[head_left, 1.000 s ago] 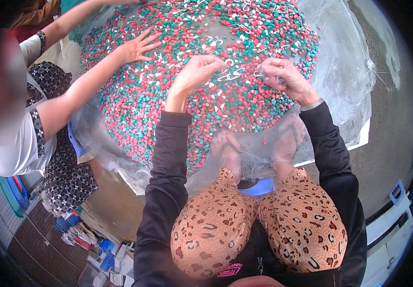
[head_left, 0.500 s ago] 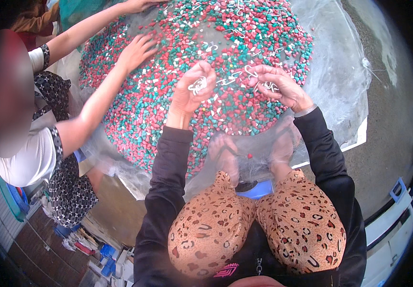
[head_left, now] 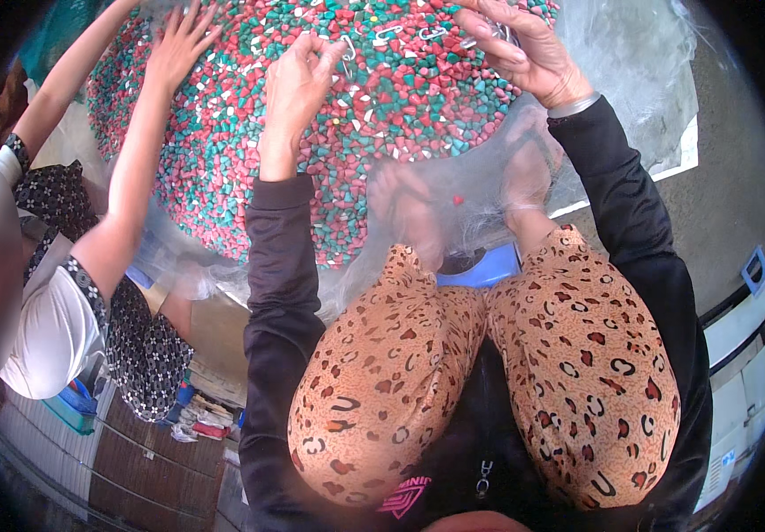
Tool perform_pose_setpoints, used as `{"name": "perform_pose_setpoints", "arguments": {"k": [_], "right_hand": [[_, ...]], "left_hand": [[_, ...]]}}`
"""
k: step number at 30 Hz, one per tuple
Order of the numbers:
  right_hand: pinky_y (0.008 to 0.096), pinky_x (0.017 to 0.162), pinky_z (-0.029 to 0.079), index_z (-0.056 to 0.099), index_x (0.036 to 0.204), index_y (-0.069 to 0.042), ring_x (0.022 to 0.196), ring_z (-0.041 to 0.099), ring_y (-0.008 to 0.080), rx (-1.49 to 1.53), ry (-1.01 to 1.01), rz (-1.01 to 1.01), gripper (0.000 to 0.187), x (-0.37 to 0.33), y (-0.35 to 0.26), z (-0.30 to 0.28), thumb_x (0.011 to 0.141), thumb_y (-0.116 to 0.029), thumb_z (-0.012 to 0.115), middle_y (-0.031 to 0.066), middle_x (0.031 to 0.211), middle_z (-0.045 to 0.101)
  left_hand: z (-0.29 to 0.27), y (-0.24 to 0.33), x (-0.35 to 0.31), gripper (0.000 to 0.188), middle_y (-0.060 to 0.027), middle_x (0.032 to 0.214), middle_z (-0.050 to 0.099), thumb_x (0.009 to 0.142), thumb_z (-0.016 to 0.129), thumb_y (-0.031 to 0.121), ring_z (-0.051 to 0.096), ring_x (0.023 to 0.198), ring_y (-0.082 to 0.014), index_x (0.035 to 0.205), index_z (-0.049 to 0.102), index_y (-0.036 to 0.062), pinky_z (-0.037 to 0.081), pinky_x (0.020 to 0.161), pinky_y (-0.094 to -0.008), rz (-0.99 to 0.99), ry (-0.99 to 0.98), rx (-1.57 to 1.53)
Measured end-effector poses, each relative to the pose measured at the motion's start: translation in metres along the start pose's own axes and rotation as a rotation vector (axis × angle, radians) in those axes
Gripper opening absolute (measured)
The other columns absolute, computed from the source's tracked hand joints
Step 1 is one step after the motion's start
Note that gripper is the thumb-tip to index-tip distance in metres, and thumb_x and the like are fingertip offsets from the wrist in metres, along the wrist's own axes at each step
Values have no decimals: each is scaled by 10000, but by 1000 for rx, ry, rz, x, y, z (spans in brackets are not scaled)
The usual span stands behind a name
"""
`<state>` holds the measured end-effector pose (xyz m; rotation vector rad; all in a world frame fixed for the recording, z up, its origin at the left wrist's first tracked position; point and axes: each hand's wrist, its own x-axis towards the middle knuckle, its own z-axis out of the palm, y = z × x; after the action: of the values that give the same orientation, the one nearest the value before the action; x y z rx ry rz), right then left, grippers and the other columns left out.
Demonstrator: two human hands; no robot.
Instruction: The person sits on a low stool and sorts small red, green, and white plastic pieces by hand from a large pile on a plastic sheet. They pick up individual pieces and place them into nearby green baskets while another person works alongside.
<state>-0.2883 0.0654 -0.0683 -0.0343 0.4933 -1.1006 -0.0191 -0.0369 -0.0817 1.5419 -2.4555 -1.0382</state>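
Note:
A wide heap of small red, green and white cone-like pieces (head_left: pixel 223 151) spreads in front of me. Above it, my left hand (head_left: pixel 296 89) is closed in a pinch, with a small pale chain link (head_left: pixel 348 55) at the fingertips. My right hand (head_left: pixel 524 55), farther right, has its fingers curled around several similar pale links (head_left: pixel 491 34); its upper fingers reach the picture's edge. Between my hands more pale links (head_left: pixel 388 35) show over the heap. Whether they join into one chain I cannot tell.
At left a co-worker in a white top reaches over the heap, one hand (head_left: pixel 178 43) spread on it. Clear plastic sheeting (head_left: pixel 617 97) lies under and around the heap. My feet (head_left: pixel 529 168) are at its near edge. A blue stool (head_left: pixel 489 268) shows between my legs.
My view has tilted, so the heap sits higher. My hands have moved farther apart, and the left hand has turned its back toward me. The co-worker's near hand has spread its fingers.

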Motion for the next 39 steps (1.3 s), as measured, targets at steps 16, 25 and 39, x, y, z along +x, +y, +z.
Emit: {"name": "perform_pose_setpoints", "arguments": {"k": [16, 25, 39], "right_hand": [[320, 521, 470, 691, 1034, -53, 614, 627, 134, -1277, -409, 209, 280, -50, 113, 1, 828, -233, 629, 141, 748, 670], [353, 600, 497, 664, 973, -52, 726, 667, 224, -1981, -549, 44, 185, -57, 137, -13, 855, -179, 601, 84, 755, 673], [409, 699, 503, 595, 1170, -30, 806, 673, 258, -1793, 154, -305, 345, 70, 20, 11, 884, -220, 623, 122, 836, 683]], "left_hand": [[-55, -33, -38, 106, 40, 662, 412, 878, 592, 161, 358, 529, -63, 845, 539, 75, 280, 442, -195, -203, -60, -1186], [-59, -15, -53, 144, 72, 603, 380, 907, 582, 157, 326, 480, -34, 830, 521, 52, 271, 432, -208, -243, 79, -858], [-64, -27, -38, 243, -31, 781, 456, 840, 565, 161, 348, 557, -88, 1030, 605, 14, 304, 442, -219, -8, -50, -1662]]}}
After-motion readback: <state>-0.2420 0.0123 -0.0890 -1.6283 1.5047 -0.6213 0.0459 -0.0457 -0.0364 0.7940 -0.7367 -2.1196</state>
